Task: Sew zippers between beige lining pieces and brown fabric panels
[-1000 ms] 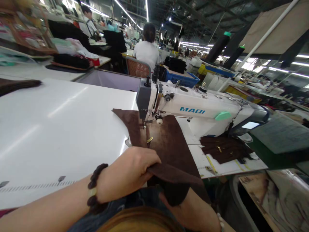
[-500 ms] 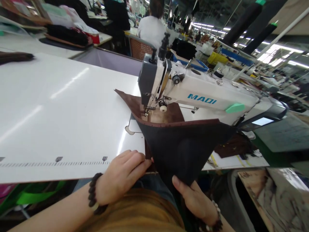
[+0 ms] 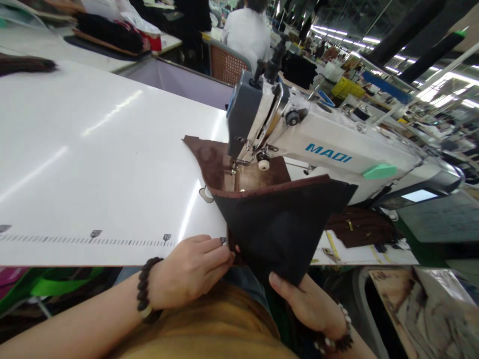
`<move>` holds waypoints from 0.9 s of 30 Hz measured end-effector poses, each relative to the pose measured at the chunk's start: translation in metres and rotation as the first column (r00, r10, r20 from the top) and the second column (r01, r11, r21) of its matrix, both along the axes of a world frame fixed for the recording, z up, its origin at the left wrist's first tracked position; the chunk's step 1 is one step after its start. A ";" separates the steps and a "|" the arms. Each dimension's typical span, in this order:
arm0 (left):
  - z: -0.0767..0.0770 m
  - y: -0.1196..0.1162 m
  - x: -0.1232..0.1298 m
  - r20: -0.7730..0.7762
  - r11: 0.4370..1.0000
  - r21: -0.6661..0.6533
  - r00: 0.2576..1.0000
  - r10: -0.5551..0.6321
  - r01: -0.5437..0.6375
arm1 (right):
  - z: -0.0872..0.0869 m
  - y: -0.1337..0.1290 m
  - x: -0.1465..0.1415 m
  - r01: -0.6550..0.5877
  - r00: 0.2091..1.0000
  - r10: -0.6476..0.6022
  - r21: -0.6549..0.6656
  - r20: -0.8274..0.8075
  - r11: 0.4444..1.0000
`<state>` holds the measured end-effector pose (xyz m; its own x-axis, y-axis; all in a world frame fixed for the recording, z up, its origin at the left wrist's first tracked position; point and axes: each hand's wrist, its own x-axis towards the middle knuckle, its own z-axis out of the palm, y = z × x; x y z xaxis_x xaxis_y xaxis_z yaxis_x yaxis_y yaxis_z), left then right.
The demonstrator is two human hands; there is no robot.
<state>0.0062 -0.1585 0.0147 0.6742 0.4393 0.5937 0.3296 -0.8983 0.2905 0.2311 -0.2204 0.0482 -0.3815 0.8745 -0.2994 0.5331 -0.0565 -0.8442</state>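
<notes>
A dark brown fabric piece with a black underside (image 3: 277,224) lies under the needle of a white sewing machine (image 3: 329,144) and folds up toward me. At the table's front edge my left hand (image 3: 196,267) is closed, pinching the near left edge of this fabric piece. My right hand (image 3: 303,301) grips its lower right part, thumb on the black side and the other fingers hidden behind. The presser foot (image 3: 234,169) sits on the brown face of the fabric.
The white tabletop (image 3: 93,164) has a printed ruler along its front edge. Brown fabric with zippers (image 3: 359,227) lies right of the machine. A person in a white top (image 3: 245,32) sits beyond, on a brown chair (image 3: 228,62). Dark folded pieces (image 3: 108,35) lie at the back left.
The view has shifted slightly, so the machine appears farther right. The fabric's near left edge has swung a little, and both hands keep their hold.
</notes>
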 end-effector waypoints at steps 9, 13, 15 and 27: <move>0.006 0.015 -0.030 -0.226 0.975 -0.192 0.961 -0.157 0.114 | 0.006 0.013 -0.017 -0.161 0.979 0.147 0.090 0.144 0.983; 0.038 0.042 -0.069 -0.049 0.971 -0.239 0.999 -0.014 0.002 | 0.010 0.014 -0.023 -0.193 0.969 0.165 0.146 0.184 0.970; 0.054 0.057 -0.078 0.031 0.967 -0.215 0.989 0.147 -0.137 | 0.013 0.016 -0.025 -0.226 0.958 0.183 0.190 0.219 0.955; 0.053 0.037 -0.051 -0.166 0.983 -0.135 0.975 -0.145 0.123 | -0.009 0.020 0.000 0.060 0.997 -0.068 -0.165 -0.043 0.984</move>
